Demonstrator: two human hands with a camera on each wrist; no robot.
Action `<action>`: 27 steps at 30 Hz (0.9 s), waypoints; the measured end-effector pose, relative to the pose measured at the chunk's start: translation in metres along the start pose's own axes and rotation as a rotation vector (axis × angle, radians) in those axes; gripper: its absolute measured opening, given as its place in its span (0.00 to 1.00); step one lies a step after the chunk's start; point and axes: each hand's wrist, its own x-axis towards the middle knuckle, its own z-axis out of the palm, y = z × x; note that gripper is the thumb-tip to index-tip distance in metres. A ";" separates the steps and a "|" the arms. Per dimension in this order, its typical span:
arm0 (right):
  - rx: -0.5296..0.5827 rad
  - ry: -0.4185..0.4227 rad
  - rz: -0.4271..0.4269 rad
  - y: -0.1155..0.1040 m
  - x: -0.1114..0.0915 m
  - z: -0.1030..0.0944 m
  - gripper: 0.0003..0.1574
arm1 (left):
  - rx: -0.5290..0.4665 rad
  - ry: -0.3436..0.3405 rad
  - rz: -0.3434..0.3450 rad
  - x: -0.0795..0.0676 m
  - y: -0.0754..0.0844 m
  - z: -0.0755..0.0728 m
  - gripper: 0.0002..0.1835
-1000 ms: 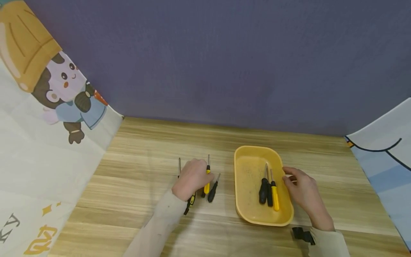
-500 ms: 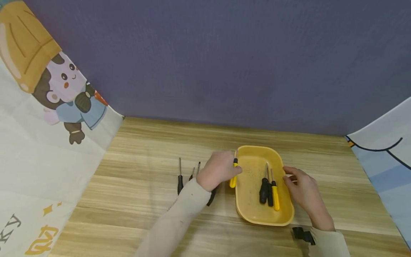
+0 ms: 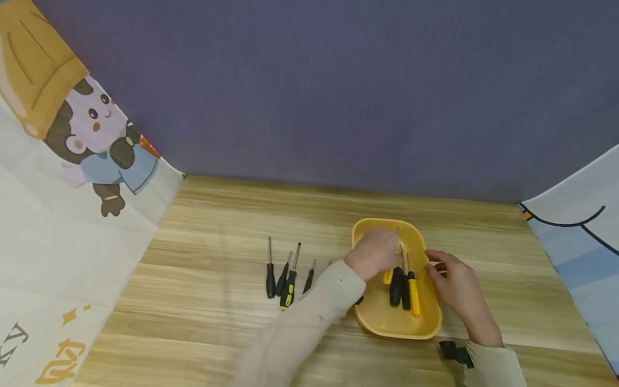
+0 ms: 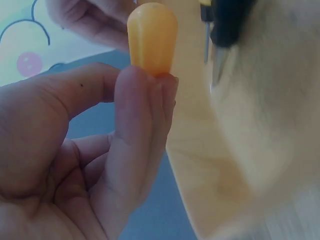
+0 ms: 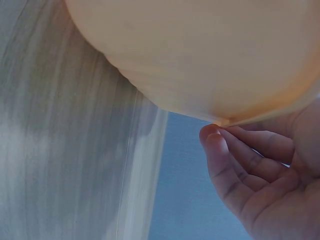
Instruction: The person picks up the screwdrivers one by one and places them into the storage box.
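My left hand [image 3: 379, 250] is over the left part of a yellow plastic tray [image 3: 391, 329], pinching a screwdriver with a yellow handle [image 3: 388, 277]. The rounded end of that handle [image 4: 152, 37] sticks out past the fingertips in the left wrist view. Inside the tray lie a screwdriver with a thick black handle [image 3: 396, 287], a slimmer black one [image 3: 406, 293] and a yellow-handled screwdriver [image 3: 414, 295]. At the tray's right side my right hand [image 3: 456, 282] holds the rim with thumb and fingertips; in the right wrist view the fingers [image 5: 217, 150] meet the tray's edge [image 5: 200, 112].
Left of the tray, several screwdrivers lie on the wooden table [image 3: 208, 269]: black-handled ones [image 3: 270, 279] and a black-and-yellow one [image 3: 288, 290]. My left forearm partly covers others. A black strap piece [image 3: 454, 352] is beside the right sleeve. A dark wall panel [image 3: 309, 107] stands behind.
My left hand has picked the yellow-handled screwdriver up from the group on the table and carried it right, over the tray's rim and above its inside. The right hand has stayed at the rim.
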 end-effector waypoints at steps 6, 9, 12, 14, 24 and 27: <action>0.000 -0.001 -0.007 -0.002 0.000 -0.003 0.19 | -0.001 -0.080 -0.074 0.009 0.021 0.013 0.12; -0.004 -0.013 0.000 -0.003 0.000 -0.005 0.19 | -0.009 -0.119 -0.106 0.011 0.029 0.019 0.06; -0.016 -0.025 0.007 -0.004 0.000 -0.007 0.19 | 0.019 -0.135 -0.087 0.012 0.036 0.024 0.06; -0.018 -0.028 0.010 -0.005 0.000 -0.008 0.19 | 0.035 -0.143 -0.071 0.012 0.040 0.027 0.07; -0.018 -0.020 0.012 -0.008 -0.003 -0.011 0.19 | 0.077 -0.136 -0.029 0.012 0.048 0.032 0.11; -0.019 -0.023 0.013 -0.009 -0.004 -0.012 0.19 | 0.093 -0.123 -0.019 0.010 0.050 0.029 0.10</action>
